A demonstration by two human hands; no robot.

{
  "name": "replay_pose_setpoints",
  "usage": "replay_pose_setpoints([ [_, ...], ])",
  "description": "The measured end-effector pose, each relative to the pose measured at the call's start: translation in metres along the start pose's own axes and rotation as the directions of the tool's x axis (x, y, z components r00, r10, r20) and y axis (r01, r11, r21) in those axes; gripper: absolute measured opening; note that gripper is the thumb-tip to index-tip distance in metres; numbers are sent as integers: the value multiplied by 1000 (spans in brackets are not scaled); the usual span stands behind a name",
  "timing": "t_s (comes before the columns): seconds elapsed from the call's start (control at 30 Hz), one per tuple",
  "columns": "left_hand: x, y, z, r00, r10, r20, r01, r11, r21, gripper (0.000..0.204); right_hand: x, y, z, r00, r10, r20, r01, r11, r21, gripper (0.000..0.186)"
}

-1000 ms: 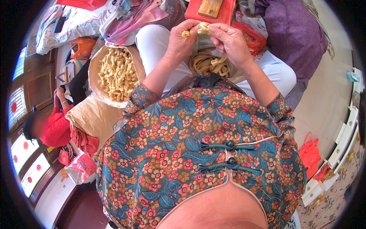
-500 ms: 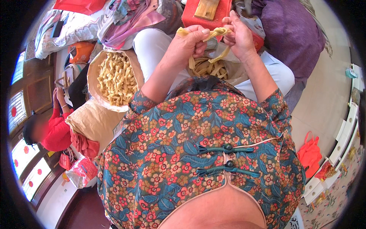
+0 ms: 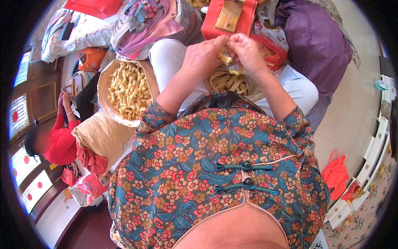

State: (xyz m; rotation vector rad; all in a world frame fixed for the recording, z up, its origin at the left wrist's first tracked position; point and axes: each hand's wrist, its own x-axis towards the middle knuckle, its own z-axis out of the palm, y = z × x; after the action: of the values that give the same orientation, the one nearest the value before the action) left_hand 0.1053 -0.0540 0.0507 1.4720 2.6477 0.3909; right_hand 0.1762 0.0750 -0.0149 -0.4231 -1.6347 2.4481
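Above my lap, both hands meet at a folded, pale yellow strip (image 3: 226,59). My left hand (image 3: 203,56) is closed round it, thumb and fingertips close to the right hand. With its fingers pinched, my right hand (image 3: 248,54) grips the same strip. A short doubled end pokes out below the fingers; the middle is hidden by them. Beneath the hands, an open bag between my legs holds loose flat yellow strips (image 3: 228,81). To the left stands a paper-lined container (image 3: 152,76) heaped with short knotted yellow pieces (image 3: 128,89).
A wooden block (image 3: 229,15) lies on a red box (image 3: 209,27) ahead. Right of it are a red plastic bag (image 3: 275,52) and a large purple sack (image 3: 315,54). A person in red (image 3: 60,143) sits at the left. A paper sack (image 3: 103,133) lies beside my left side.
My hands have come together and turned inward. The strip, earlier stretched between them with a knot and a dangling end showing, is now bunched and mostly covered by my fingers.
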Motion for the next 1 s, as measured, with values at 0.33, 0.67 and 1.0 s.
replay_pose_setpoints([
  [0.33, -36, 6, -52, 905, 268, 330, -217, 959, -184, 14, -47, -34, -14, 856, 149, 495, -16, 965, -262, 15],
  [0.67, -32, 0, -85, 905, 279, 320, -228, 956, -186, 13, -71, -73, -7, 903, -20, 430, 179, 926, -332, 14],
  [1.0, 45, -41, 4, 981, -157, 118, 190, 608, -771, 21, 16, -24, -31, 951, -304, -56, 261, 886, -385, 22],
])
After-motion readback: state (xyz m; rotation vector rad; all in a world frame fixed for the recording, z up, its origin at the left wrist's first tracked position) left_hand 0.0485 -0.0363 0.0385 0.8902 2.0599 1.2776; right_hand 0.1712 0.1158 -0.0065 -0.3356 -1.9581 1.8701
